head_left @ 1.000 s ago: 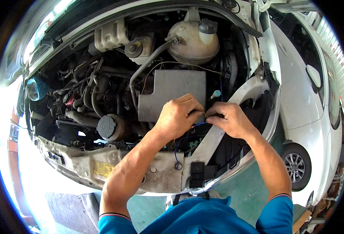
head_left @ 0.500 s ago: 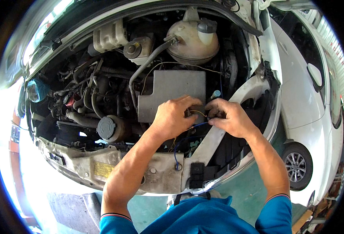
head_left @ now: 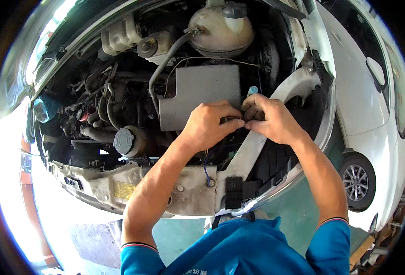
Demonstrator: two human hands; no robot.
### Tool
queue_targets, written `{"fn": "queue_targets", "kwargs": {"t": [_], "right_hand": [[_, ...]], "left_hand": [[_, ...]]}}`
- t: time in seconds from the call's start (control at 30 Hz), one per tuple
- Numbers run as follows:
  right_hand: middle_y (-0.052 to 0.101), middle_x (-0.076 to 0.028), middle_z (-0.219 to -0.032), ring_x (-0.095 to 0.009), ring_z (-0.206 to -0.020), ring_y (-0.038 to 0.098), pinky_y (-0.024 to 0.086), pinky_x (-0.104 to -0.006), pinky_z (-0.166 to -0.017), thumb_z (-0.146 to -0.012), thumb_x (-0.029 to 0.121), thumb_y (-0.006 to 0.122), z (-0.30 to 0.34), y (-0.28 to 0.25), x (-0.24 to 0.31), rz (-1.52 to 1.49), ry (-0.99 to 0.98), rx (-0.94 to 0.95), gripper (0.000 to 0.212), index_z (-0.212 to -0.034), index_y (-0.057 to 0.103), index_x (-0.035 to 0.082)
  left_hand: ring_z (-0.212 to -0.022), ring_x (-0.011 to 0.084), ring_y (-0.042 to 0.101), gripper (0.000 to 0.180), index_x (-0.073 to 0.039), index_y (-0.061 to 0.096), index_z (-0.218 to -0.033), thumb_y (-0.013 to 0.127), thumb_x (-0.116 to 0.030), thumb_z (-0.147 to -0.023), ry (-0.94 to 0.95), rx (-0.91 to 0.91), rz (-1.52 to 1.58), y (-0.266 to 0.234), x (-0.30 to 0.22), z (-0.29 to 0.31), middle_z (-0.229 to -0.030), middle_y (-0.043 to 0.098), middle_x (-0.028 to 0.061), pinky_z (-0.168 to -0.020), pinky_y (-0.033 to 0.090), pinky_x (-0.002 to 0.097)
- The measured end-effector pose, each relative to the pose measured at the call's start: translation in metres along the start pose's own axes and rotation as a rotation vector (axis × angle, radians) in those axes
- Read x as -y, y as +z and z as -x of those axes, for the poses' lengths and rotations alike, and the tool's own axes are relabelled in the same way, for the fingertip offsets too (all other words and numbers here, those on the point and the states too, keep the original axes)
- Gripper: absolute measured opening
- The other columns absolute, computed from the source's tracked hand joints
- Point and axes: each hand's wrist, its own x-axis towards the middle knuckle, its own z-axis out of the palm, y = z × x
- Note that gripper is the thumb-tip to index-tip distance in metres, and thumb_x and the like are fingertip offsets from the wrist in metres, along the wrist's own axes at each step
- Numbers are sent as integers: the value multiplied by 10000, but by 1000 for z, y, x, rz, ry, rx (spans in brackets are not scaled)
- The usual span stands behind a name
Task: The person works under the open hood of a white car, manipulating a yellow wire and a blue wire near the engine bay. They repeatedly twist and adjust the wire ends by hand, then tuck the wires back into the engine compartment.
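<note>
Over the front edge of a flat grey cover [head_left: 207,82] in an engine bay, my left hand [head_left: 211,124] and my right hand [head_left: 272,118] meet fingertip to fingertip. Both are closed in a pinch on thin wires, which the fingers now mostly hide. A blue wire [head_left: 206,166] rises from a bolt on the pale front panel [head_left: 191,188] and passes beneath my left hand. Right behind my right fingers stands a small part with a light blue top [head_left: 253,90]. A pale diagonal brace [head_left: 244,158] runs below my right hand.
A yellowed coolant tank [head_left: 214,39] with a dark cap sits behind the cover. Hoses and a grey-capped reservoir [head_left: 123,141] fill the bay on the left. A thin loose wire [head_left: 202,57] arches behind the cover. Another white car [head_left: 360,98] stands close by on the right.
My fingertips have come together, covering the yellow and blue wires that showed between them. The engine bay sits higher in the picture as the view has shifted.
</note>
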Motion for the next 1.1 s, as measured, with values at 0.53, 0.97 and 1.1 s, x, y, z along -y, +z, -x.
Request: {"fn": "queue_targets", "kwargs": {"t": [0.53,0.97,1.1], "right_hand": [[744,-171,-935,-344,-888,739,573,-410,-776,-795,31,773,4,5,-8,48,-62,-50,321,-1073,614,16],[737,-180,-965,-394,-923,708,547,-481,-798,-793,137,759,1,6,-18,185,-114,-56,328,-1083,637,42],[735,-150,-908,-338,-863,721,558,-428,-777,-782,97,755,0,7,-20,241,-164,-88,320,-1079,649,41]], "left_hand": [[-843,367,662,156,-3,720,-961,736,-141,-890,-19,-11,-252,11,-16,3,-910,664,151,-773,525,437],[-819,186,685,316,41,720,-1072,785,-204,-884,-386,95,-55,6,-29,-5,-869,739,149,-767,542,353],[-972,184,678,557,62,605,-1328,783,-261,-910,-307,-34,-82,-6,-34,11,-1030,732,145,-902,535,337]]}}
